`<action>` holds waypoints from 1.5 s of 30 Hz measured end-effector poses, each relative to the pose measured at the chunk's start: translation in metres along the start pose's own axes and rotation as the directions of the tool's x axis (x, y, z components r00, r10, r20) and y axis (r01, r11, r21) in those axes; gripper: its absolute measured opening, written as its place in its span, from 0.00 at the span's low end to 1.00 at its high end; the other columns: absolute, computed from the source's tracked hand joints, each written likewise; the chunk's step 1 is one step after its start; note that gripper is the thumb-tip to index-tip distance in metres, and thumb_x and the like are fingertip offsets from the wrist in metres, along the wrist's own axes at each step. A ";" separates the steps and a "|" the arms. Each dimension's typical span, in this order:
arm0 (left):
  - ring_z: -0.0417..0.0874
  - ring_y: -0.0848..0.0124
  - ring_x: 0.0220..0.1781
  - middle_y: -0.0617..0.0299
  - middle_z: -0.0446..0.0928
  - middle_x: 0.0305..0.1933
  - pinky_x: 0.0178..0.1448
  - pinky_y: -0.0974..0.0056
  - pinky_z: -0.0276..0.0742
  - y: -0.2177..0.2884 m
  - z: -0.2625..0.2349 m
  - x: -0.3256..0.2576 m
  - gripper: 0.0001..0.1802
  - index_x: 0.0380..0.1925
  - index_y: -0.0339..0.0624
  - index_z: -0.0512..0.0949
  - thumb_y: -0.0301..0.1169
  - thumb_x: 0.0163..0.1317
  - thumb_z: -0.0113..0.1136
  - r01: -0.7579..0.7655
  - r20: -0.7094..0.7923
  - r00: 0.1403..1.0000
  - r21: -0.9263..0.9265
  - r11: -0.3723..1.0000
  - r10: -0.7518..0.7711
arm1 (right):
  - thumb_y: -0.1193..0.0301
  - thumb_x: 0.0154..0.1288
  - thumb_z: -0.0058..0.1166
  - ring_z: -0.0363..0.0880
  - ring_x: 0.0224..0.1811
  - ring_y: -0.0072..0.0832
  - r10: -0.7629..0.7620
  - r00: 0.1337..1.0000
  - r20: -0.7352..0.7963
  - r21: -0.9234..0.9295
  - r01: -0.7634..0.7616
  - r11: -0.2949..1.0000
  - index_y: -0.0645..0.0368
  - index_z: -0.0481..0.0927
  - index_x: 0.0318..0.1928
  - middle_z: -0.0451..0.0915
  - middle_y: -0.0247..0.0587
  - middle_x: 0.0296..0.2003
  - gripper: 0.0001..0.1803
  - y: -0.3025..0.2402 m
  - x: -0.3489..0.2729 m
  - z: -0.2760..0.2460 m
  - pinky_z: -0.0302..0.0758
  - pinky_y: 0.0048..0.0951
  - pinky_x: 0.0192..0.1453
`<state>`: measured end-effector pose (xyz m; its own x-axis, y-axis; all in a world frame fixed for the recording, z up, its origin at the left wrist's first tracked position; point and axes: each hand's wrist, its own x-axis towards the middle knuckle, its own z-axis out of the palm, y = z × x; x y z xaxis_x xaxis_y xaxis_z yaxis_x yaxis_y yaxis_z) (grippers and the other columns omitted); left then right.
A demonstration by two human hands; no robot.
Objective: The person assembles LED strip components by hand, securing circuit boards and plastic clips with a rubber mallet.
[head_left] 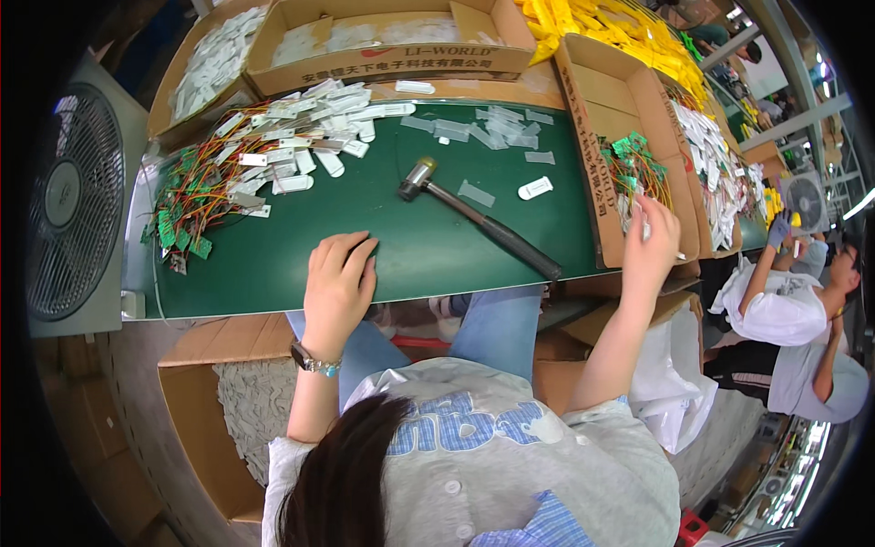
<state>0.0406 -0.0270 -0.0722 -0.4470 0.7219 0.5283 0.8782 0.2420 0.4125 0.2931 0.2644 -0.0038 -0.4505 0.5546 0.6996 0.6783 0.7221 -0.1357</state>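
My left hand lies at the near edge of the green table mat, fingers loosely bent and slightly apart, with nothing in them. Over the cardboard box on the right, my right hand is closed at the fingertips by something small and whitish that I cannot make out. Beneath and beyond it in that box lie green circuit boards with wires. A hammer rests diagonally on the mat between my hands. Near its handle is a single white plastic casing.
Wired circuit boards and white casings are heaped at the left. Clear strips lie at the back. A fan stands far left. Behind are an open carton and yellow parts; co-workers sit at right.
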 end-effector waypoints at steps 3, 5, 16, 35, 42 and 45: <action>0.79 0.55 0.53 0.56 0.79 0.51 0.58 0.54 0.75 -0.003 -0.002 -0.006 0.16 0.45 0.38 0.80 0.20 0.54 0.64 0.036 -0.002 0.999 0.000 0.999 -0.036 | 0.75 0.63 0.60 0.79 0.46 0.41 -0.125 0.974 0.187 0.365 0.049 0.930 0.57 0.85 0.43 0.83 0.43 0.41 0.09 -0.067 0.024 0.029 0.75 0.40 0.53; 0.79 0.54 0.54 0.56 0.79 0.51 0.58 0.54 0.75 -0.004 -0.003 -0.009 0.16 0.45 0.38 0.80 0.20 0.54 0.64 0.059 -0.006 0.998 0.005 0.998 -0.059 | 0.74 0.63 0.60 0.80 0.46 0.41 -0.314 0.916 0.248 0.449 0.179 0.875 0.57 0.85 0.42 0.83 0.42 0.39 0.07 -0.099 0.039 0.059 0.76 0.40 0.52; 0.79 0.56 0.55 0.56 0.79 0.51 0.59 0.54 0.75 -0.003 -0.002 -0.006 0.14 0.44 0.40 0.81 0.23 0.56 0.64 0.056 -0.019 0.998 -0.004 0.998 -0.056 | 0.70 0.60 0.63 0.80 0.48 0.44 -0.463 0.735 0.495 0.559 0.138 0.817 0.56 0.83 0.40 0.81 0.44 0.40 0.08 -0.231 0.071 0.197 0.77 0.43 0.50; 0.78 0.54 0.53 0.55 0.79 0.51 0.58 0.54 0.76 -0.008 0.000 -0.004 0.12 0.42 0.38 0.81 0.24 0.57 0.63 0.070 -0.014 0.997 -0.122 0.990 -0.073 | 0.73 0.61 0.57 0.80 0.41 0.43 -0.744 0.604 0.286 0.718 0.379 0.584 0.60 0.77 0.38 0.77 0.44 0.38 0.06 -0.184 0.004 0.080 0.78 0.40 0.42; 0.81 0.53 0.46 0.51 0.81 0.40 0.52 0.53 0.77 -0.064 -0.041 0.063 0.09 0.42 0.38 0.82 0.24 0.61 0.58 0.153 0.023 0.988 0.046 0.987 -0.155 | 0.75 0.53 0.59 0.79 0.49 0.33 -0.767 0.641 0.040 0.584 0.607 0.538 0.60 0.82 0.41 0.80 0.36 0.43 0.13 -0.154 -0.054 0.062 0.76 0.36 0.49; 0.79 0.55 0.51 0.53 0.81 0.42 0.56 0.54 0.75 -0.117 -0.051 0.103 0.10 0.42 0.39 0.82 0.24 0.60 0.61 0.042 -0.085 0.996 0.304 0.952 -0.017 | 0.74 0.53 0.59 0.78 0.53 0.33 -0.722 0.689 0.058 0.606 0.550 0.574 0.59 0.83 0.43 0.81 0.35 0.44 0.14 -0.145 -0.070 0.060 0.74 0.38 0.53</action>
<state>-0.1167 -0.0147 -0.0281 -0.4748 0.6597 0.5826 0.8686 0.4581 0.1891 0.1917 0.1458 -0.0758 -0.8341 -0.1148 0.5395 -0.2101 0.9705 -0.1183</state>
